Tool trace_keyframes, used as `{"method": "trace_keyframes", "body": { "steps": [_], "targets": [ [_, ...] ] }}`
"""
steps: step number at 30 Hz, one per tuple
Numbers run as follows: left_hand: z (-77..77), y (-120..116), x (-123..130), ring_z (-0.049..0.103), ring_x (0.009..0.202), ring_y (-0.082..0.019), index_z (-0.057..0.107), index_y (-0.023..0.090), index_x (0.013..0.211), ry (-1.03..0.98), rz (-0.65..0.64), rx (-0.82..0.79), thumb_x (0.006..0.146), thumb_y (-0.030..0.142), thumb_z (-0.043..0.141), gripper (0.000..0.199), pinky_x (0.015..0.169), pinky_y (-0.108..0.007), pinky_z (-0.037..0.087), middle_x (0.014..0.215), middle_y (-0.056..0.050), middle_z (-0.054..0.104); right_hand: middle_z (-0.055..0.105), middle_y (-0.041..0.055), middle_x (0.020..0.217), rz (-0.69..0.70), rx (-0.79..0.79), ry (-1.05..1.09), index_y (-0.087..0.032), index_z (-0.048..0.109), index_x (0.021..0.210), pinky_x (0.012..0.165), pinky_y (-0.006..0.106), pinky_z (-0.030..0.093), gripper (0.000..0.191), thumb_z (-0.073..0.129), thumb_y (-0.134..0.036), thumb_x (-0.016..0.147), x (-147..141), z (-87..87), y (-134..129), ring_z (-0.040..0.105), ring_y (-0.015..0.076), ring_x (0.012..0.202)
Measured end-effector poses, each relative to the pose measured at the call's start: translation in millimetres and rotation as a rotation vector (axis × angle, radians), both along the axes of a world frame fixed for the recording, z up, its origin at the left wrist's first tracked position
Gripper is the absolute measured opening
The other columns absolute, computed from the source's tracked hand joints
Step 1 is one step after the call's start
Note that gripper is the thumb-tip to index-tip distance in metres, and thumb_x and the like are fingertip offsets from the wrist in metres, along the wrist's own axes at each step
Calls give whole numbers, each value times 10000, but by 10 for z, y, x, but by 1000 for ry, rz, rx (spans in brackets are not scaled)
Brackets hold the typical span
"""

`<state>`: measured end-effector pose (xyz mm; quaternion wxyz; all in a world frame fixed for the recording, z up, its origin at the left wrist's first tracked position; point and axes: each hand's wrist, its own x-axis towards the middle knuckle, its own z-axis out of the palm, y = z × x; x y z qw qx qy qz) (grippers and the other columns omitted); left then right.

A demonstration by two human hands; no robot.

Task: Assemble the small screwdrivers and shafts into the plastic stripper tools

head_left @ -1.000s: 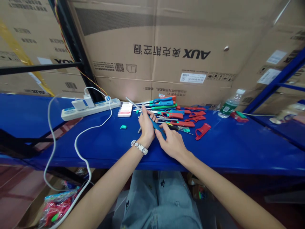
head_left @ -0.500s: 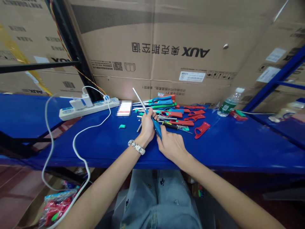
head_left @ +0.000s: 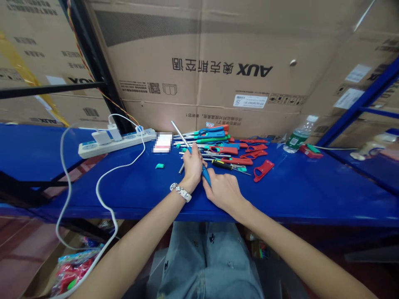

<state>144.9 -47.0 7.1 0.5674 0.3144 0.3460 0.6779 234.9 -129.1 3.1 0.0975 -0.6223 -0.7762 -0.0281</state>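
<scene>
Left hand [head_left: 192, 165] grips the blue lighter [head_left: 206, 176] mid-body, metal tube [head_left: 181, 136] tilted up; right hand [head_left: 225, 190] clasps its lower end, presumably for steadiness.

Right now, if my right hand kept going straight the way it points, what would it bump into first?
Probably your bare left hand, just ahead along the blue-handled tool with a silver metal rod. Depth is unclear, so your right hand might slip past.

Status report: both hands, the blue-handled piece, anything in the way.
Left hand, right hand: both gripping blue-handled piece. Metal rod angled up and away. Screwdriver lying just beyond right hand, not visibly blocking.
</scene>
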Motion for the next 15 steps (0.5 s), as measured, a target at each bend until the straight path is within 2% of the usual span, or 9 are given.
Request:
{"method": "trace_keyframes", "body": {
  "steps": [2, 4, 8, 10, 12, 15],
  "targets": [
    [-21, -14, 20, 373, 403, -87, 394, 222, 650, 25, 11, 38, 959, 522, 653, 503, 465, -228, 371, 500, 91, 379, 784, 162, 991, -4, 1, 55, -154, 627, 1176, 734, 365, 508, 339, 403, -354, 1020, -4, 40, 14, 763, 326, 878],
    [-28, -33, 33, 410, 445, -94, 409, 216, 637, 48, 2, 105, 963, 506, 653, 500, 493, -231, 380, 524, 75, 407, 772, 166, 1098, -17, -5, 129, -155, 610, 1249, 767, 376, 515, 352, 456, -328, 983, -10, 87, 49, 752, 337, 960],
    [3, -83, 23, 502, 602, -111, 550, 178, 613, 140, -6, 212, 959, 400, 690, 434, 622, -226, 421, 624, 18, 535, 751, 182, 1177, 0, -45, 267, -123, 405, 1512, 797, 382, 526, 566, 446, -257, 965, -26, 128, 157, 744, 325, 999],
    [31, -108, 6, 541, 663, -121, 618, 166, 621, 157, -33, 192, 970, 358, 680, 403, 688, -228, 439, 669, -5, 593, 744, 181, 1199, 31, -32, 311, -132, 364, 1548, 812, 379, 530, 567, 399, -250, 994, -27, 114, 206, 741, 318, 1019],
    [56, -121, -9, 562, 674, -130, 637, 166, 611, 133, -80, 162, 967, 350, 684, 404, 711, -237, 452, 672, -13, 614, 752, 182, 1168, 38, -21, 331, -134, 399, 1531, 820, 385, 532, 528, 365, -275, 1024, -18, 90, 240, 742, 322, 1012],
    [69, -105, -32, 570, 612, -133, 613, 171, 579, 86, -172, 144, 943, 372, 713, 427, 664, -244, 468, 620, -15, 613, 767, 186, 1084, 42, -3, 388, -122, 503, 1433, 819, 384, 538, 456, 382, -301, 1032, 7, 57, 265, 753, 319, 953]
  ]
}}
